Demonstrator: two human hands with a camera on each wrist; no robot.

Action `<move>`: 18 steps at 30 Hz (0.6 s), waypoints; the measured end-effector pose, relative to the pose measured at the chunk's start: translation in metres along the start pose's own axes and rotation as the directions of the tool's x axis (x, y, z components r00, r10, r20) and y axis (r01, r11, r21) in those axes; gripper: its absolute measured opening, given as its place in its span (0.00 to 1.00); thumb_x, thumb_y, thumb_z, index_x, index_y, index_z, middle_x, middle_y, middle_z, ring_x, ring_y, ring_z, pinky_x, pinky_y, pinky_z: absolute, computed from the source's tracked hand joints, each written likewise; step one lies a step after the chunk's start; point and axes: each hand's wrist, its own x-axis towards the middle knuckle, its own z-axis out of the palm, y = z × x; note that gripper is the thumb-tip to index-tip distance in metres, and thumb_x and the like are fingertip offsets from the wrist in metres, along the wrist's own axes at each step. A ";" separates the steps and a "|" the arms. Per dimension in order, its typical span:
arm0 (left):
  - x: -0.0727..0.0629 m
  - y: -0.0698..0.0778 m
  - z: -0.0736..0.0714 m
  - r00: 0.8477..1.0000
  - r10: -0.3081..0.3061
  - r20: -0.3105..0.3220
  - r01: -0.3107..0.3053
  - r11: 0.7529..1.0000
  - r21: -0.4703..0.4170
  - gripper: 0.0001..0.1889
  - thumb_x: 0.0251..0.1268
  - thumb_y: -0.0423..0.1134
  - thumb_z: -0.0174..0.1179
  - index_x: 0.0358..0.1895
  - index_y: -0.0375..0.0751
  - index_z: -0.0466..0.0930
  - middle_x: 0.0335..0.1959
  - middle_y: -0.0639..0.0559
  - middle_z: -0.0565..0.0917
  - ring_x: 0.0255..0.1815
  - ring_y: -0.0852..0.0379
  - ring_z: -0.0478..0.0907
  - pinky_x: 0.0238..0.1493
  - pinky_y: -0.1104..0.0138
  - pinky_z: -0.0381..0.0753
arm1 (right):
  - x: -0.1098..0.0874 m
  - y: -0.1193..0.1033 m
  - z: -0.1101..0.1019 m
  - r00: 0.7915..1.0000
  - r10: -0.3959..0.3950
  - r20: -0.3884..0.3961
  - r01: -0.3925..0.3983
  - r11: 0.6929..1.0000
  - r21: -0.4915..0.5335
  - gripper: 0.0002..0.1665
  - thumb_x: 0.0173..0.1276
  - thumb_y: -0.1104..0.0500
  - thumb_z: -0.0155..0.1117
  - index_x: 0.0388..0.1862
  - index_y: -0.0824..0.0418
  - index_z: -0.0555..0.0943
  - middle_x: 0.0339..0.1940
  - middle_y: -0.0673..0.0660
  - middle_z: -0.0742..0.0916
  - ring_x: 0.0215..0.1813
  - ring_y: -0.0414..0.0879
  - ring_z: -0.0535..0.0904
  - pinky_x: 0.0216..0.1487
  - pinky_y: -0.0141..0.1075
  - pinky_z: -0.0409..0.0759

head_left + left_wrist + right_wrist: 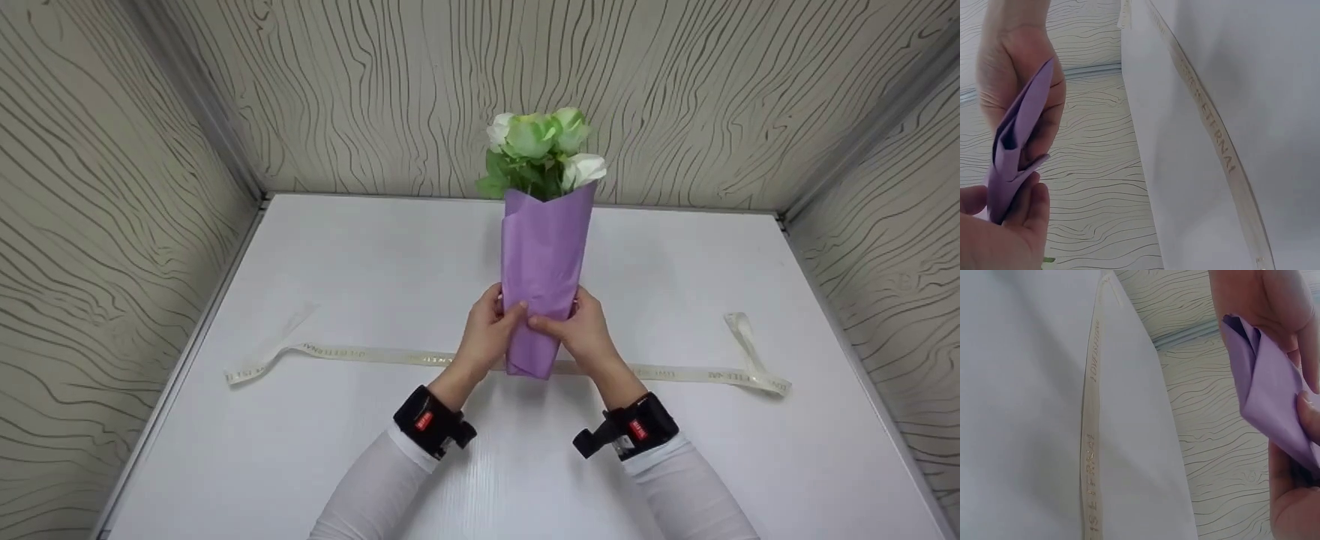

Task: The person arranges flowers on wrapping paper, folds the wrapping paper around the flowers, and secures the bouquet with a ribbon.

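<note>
A bouquet of white and pale green flowers (532,139) stands out of a purple paper wrap (546,247). My left hand (487,330) grips the lower left side of the wrap, thumb across its front. On the lower right side my right hand (585,330) grips it in the same way, the thumbs close together. Both wrist views show the folded lower end of the purple paper (1005,163) between the hands. Behind and below the bouquet, a cream ribbon (375,355) with gold lettering lies stretched across the table, its ends bent.
The white table (360,262) has its back edge against a wood-grain patterned wall (375,97). Similar patterned panels (97,225) stand at the left and right, with grey metal posts (195,97) at the corners.
</note>
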 end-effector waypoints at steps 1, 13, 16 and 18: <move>0.000 -0.001 -0.001 1.000 -0.018 0.003 0.018 0.999 -0.033 0.20 0.61 0.35 0.54 0.55 0.32 0.66 0.35 0.41 0.81 0.34 0.53 0.80 0.34 0.63 0.79 | -0.002 -0.002 0.001 1.000 0.000 0.013 0.001 1.000 -0.021 0.38 0.42 0.67 0.73 0.53 0.67 0.67 0.46 0.63 0.79 0.46 0.53 0.77 0.45 0.42 0.76; -0.004 0.005 -0.012 0.998 -0.059 -0.029 0.055 0.989 -0.136 0.17 0.52 0.23 0.56 0.48 0.25 0.68 0.29 0.33 0.81 0.30 0.46 0.80 0.30 0.60 0.79 | 0.003 -0.002 -0.008 0.982 0.016 0.187 -0.006 0.999 -0.049 0.36 0.44 0.68 0.72 0.54 0.68 0.68 0.44 0.63 0.79 0.45 0.53 0.76 0.46 0.41 0.75; -0.002 -0.008 -0.015 0.996 -0.089 -0.022 0.085 0.988 -0.126 0.19 0.52 0.24 0.57 0.49 0.28 0.68 0.30 0.37 0.81 0.31 0.49 0.80 0.31 0.61 0.79 | 0.007 0.010 -0.014 0.974 0.064 0.219 -0.084 0.993 0.084 0.37 0.45 0.71 0.70 0.57 0.69 0.66 0.47 0.66 0.77 0.48 0.55 0.75 0.48 0.42 0.74; -0.003 -0.011 -0.017 0.994 -0.110 -0.004 0.109 0.988 -0.106 0.19 0.52 0.25 0.58 0.49 0.29 0.68 0.30 0.39 0.81 0.31 0.51 0.80 0.31 0.62 0.79 | 0.009 0.019 -0.018 0.969 0.092 0.227 -0.125 0.983 0.138 0.39 0.45 0.71 0.69 0.58 0.69 0.64 0.49 0.67 0.76 0.50 0.56 0.74 0.49 0.43 0.74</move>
